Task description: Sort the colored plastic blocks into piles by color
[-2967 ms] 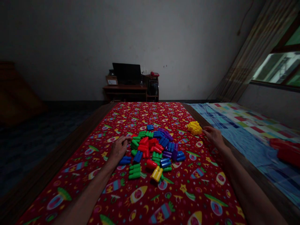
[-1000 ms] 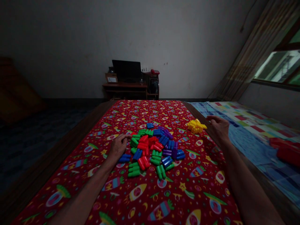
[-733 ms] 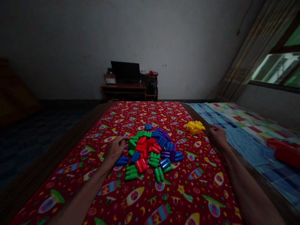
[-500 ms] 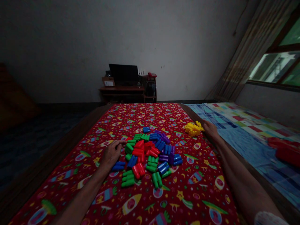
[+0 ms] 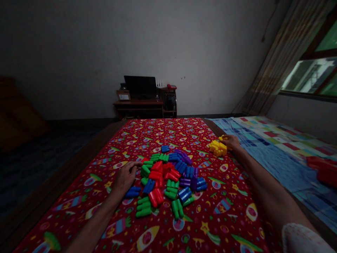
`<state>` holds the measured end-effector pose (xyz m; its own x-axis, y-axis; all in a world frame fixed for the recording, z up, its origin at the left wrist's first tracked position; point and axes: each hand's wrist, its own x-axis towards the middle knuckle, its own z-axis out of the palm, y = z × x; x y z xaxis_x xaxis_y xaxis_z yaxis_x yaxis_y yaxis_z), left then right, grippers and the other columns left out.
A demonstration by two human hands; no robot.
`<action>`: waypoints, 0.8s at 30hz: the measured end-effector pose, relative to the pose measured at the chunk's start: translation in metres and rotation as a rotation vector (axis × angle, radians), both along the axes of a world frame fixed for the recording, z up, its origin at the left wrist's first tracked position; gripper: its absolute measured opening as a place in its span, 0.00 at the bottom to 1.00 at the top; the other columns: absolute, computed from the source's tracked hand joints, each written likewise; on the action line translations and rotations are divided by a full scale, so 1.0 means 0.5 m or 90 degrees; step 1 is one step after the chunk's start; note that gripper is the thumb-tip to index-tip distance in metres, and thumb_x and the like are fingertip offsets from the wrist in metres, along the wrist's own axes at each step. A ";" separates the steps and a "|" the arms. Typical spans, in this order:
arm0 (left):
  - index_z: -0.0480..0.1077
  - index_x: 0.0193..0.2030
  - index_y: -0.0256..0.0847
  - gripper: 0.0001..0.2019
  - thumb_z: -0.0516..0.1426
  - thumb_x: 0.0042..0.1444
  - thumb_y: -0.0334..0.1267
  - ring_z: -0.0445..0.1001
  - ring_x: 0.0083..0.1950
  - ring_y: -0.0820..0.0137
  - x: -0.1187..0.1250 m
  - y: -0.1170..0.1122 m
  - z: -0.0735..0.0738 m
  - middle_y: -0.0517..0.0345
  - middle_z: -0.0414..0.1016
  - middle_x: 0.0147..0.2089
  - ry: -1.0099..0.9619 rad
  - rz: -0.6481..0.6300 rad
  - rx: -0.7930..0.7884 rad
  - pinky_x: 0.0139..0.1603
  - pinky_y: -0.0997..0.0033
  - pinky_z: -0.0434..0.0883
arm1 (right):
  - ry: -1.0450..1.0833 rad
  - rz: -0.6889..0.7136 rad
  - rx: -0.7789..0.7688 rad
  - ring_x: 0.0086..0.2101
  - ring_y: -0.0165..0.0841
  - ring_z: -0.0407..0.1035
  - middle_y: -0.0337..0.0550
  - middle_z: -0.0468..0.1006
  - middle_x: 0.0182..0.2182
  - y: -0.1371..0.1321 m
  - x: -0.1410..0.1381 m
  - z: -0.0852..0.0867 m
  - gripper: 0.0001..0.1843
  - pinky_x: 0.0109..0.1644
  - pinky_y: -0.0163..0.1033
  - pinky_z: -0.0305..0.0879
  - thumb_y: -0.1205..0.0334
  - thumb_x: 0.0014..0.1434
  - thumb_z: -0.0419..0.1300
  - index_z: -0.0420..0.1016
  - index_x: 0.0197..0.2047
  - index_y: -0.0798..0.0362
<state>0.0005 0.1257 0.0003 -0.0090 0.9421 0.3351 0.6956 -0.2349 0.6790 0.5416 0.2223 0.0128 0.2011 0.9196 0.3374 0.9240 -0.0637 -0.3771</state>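
Observation:
A loose pile of toy building blocks lies on the red patterned cloth, with red blocks (image 5: 156, 175), green blocks (image 5: 172, 189), blue blocks (image 5: 185, 194) and purple blocks (image 5: 194, 179). At the pile's left edge rests my left hand (image 5: 126, 174), index finger stretched toward a green block (image 5: 145, 171) and nothing visible in its grasp. Off to the right, several yellow blocks (image 5: 218, 149) form a small heap of their own. My right hand (image 5: 232, 142) is closed on a yellow block (image 5: 222, 138) at the heap's far right side; its fingertips are partly hidden.
The cloth (image 5: 168, 131) covers a long table with brown edges. A bed with a blue plaid sheet (image 5: 258, 158) stands along the right, bearing a red item (image 5: 326, 175). Against the far wall is a desk (image 5: 139, 103) with a monitor (image 5: 140, 87).
My right hand has shifted slightly left, over the edge of the yellow heap. The left hand stays by the pile. The whole view has tilted slightly.

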 end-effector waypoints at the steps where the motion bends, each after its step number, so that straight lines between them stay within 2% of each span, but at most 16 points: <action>1: 0.74 0.32 0.42 0.17 0.47 0.49 0.46 0.78 0.36 0.63 0.000 0.001 -0.001 0.52 0.80 0.38 0.000 0.000 0.002 0.40 0.67 0.75 | 0.025 0.005 0.006 0.38 0.42 0.75 0.51 0.82 0.37 -0.002 0.000 0.007 0.16 0.41 0.40 0.69 0.60 0.51 0.61 0.81 0.42 0.55; 6: 0.74 0.32 0.43 0.17 0.47 0.49 0.46 0.78 0.36 0.64 -0.001 0.000 -0.003 0.53 0.80 0.39 0.000 -0.004 0.003 0.40 0.67 0.75 | 0.162 0.067 -0.001 0.34 0.41 0.75 0.47 0.82 0.33 -0.020 0.000 0.043 0.15 0.37 0.39 0.68 0.58 0.47 0.62 0.82 0.37 0.55; 10: 0.74 0.33 0.43 0.17 0.47 0.49 0.46 0.78 0.37 0.64 0.000 0.000 -0.002 0.53 0.80 0.38 -0.002 -0.003 0.009 0.40 0.68 0.75 | 0.266 0.202 -0.112 0.33 0.38 0.74 0.45 0.82 0.32 -0.028 -0.001 0.063 0.16 0.38 0.38 0.68 0.56 0.43 0.64 0.80 0.35 0.55; 12: 0.74 0.33 0.43 0.17 0.47 0.49 0.46 0.78 0.37 0.64 0.000 -0.001 -0.001 0.53 0.80 0.38 0.005 -0.003 0.011 0.41 0.67 0.75 | 0.293 0.223 -0.149 0.31 0.36 0.73 0.45 0.81 0.30 -0.029 -0.002 0.064 0.16 0.37 0.37 0.68 0.53 0.43 0.64 0.79 0.33 0.56; 18: 0.74 0.32 0.42 0.17 0.46 0.49 0.45 0.78 0.36 0.63 0.004 -0.002 0.005 0.52 0.80 0.39 0.004 -0.001 -0.013 0.40 0.66 0.75 | 0.315 0.132 -0.088 0.28 0.33 0.71 0.45 0.80 0.27 -0.037 0.001 0.045 0.17 0.34 0.35 0.67 0.50 0.51 0.58 0.76 0.29 0.56; 21: 0.75 0.33 0.42 0.17 0.46 0.49 0.45 0.78 0.36 0.64 0.005 -0.003 0.005 0.53 0.80 0.38 -0.002 0.000 -0.007 0.39 0.67 0.75 | 0.226 0.085 -0.068 0.30 0.35 0.73 0.46 0.81 0.29 -0.044 0.007 0.042 0.15 0.34 0.34 0.67 0.53 0.53 0.57 0.78 0.30 0.56; 24: 0.74 0.32 0.43 0.16 0.47 0.50 0.44 0.78 0.36 0.64 0.004 -0.003 0.003 0.54 0.80 0.37 -0.001 -0.001 0.005 0.39 0.68 0.75 | 0.067 0.006 -0.068 0.33 0.38 0.75 0.47 0.82 0.30 -0.054 0.013 0.041 0.12 0.34 0.35 0.66 0.58 0.52 0.58 0.80 0.32 0.55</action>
